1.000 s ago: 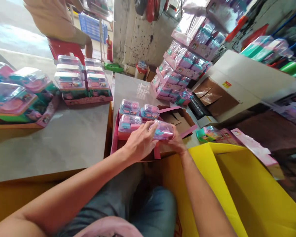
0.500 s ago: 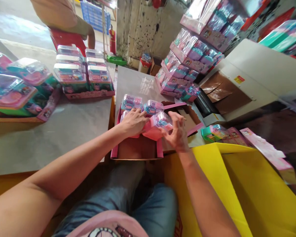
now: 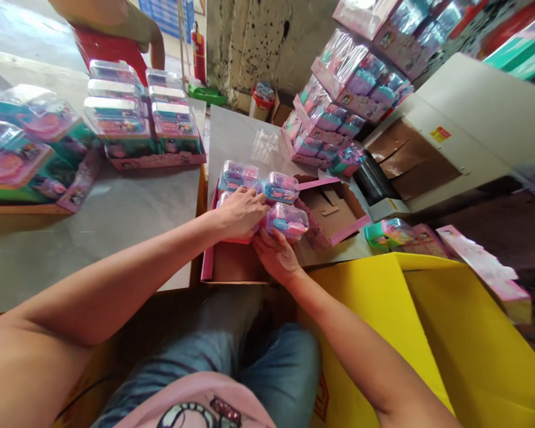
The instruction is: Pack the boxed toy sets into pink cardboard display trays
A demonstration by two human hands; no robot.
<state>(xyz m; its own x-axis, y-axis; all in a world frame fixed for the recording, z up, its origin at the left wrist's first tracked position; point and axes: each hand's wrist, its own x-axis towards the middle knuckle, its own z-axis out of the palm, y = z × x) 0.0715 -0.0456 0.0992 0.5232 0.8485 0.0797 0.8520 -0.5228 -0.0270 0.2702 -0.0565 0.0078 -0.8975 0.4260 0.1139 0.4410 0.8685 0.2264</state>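
A cardboard display tray [image 3: 208, 261] with pink edges sits in front of me at the table edge. Several small plastic cases with clear lids stand in its far part, among them one at the back left [image 3: 239, 176] and one at the back right [image 3: 280, 187]. My left hand [image 3: 243, 211] lies palm down over the front-left case, fingers stretched out and largely hiding it. With my right hand [image 3: 279, 252] I grip the near right case [image 3: 288, 221] from its near side, thumb on top. Its lid shows pink and blue pieces inside.
An open cardboard tray [image 3: 334, 211] lies to the right. Filled trays stand at left [image 3: 156, 157] and in a stack [image 3: 334, 113] at the back right. A yellow carton [image 3: 374, 309] is beside my right leg. Another person's arm [image 3: 154, 44] shows at upper left.
My right hand has moved left and down, from the right side of the near right case to its near side. The case has turned slightly. My left hand stays on the cases.
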